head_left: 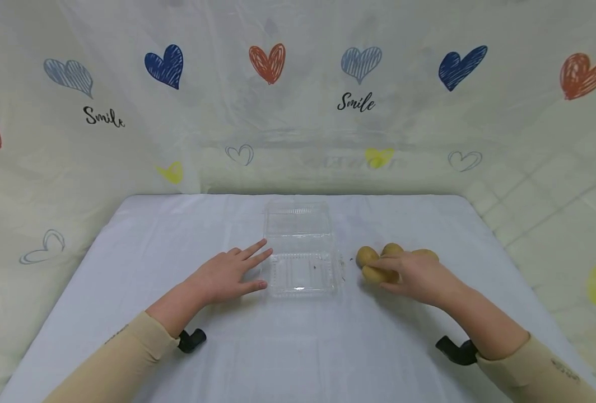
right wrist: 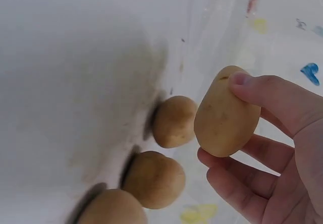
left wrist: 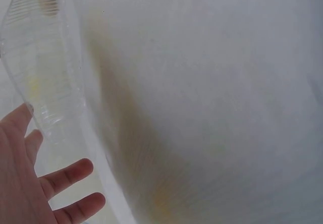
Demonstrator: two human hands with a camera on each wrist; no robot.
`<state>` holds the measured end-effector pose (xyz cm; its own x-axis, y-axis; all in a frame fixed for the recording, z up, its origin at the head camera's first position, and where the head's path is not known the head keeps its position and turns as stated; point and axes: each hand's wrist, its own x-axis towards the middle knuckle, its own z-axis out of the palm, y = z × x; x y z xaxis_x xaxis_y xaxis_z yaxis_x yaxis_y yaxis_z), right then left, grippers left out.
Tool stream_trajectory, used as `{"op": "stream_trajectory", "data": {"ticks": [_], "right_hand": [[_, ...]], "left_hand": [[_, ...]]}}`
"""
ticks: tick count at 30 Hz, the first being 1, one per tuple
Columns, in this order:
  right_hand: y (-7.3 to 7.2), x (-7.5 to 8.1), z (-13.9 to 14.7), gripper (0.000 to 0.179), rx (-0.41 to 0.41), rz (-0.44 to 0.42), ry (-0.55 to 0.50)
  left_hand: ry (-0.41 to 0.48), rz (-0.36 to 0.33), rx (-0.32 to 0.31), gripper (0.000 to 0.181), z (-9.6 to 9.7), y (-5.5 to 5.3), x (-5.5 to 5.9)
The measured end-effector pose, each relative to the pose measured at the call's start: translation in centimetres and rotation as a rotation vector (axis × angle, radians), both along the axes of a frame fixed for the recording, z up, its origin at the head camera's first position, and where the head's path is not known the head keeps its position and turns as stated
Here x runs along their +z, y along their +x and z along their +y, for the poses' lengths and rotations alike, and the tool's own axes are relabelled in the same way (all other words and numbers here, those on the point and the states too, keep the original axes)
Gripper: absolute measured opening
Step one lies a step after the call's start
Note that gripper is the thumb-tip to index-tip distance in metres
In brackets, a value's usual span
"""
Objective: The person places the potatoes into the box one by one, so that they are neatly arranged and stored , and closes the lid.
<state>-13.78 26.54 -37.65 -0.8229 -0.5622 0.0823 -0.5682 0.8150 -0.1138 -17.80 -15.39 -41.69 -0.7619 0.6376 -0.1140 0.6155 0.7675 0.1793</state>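
Observation:
My right hand [head_left: 416,275] grips a potato [right wrist: 227,115] between thumb and fingers, close over the table. Three more potatoes are near it: one potato [right wrist: 175,121] just beyond, a second potato [right wrist: 154,179] beside that, and a third potato [right wrist: 112,210] partly cut off by the frame. A clear plastic clamshell container [head_left: 302,274] stands in the middle with its lid [head_left: 298,219] folded back toward the wall. At its left side my left hand [head_left: 229,275] is spread, fingertips right at the container's edge, and holds nothing.
A white cloth [head_left: 298,347] covers the table. Small dark crumbs [head_left: 343,268] lie between the container and the potatoes. Behind the table hangs a pale sheet [head_left: 308,123] printed with hearts. A black wrist mount [head_left: 193,340] sits under the left sleeve.

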Motion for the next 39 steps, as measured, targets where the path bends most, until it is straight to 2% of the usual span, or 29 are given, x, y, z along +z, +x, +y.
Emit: {"op": "stream_trajectory", "data": {"ticks": [2, 8, 12, 18, 26, 39], "right_hand": [[-0.1, 0.4, -0.3, 0.043, -0.016, -0.004, -0.013], [-1.0, 1.8, -2.3, 0.045, -0.070, -0.149, -0.024], [-1.9, 1.9, -3.7, 0.047, -0.034, -0.196, -0.071], [-3.3, 1.6, -6.0, 0.048, 0.036, -0.212, -0.116], [-4.5, 0.8, -9.7, 0.046, 0.129, -0.262, -0.051], [-5.2, -1.1, -13.3, 0.041, 0.128, -0.360, 0.099]], "left_hand": [[0.000, 0.000, 0.000, 0.081, 0.0, 0.0, 0.0], [0.001, 0.012, 0.000, 0.081, 0.0, 0.1, -0.1], [-0.002, 0.004, 0.005, 0.081, 0.1, 0.1, -0.1], [0.006, -0.004, 0.010, 0.079, 0.1, 0.2, 0.0], [0.007, 0.002, 0.008, 0.080, 0.1, 0.1, -0.2], [0.044, -0.023, 0.012, 0.081, 0.2, 0.2, -0.4]]}}
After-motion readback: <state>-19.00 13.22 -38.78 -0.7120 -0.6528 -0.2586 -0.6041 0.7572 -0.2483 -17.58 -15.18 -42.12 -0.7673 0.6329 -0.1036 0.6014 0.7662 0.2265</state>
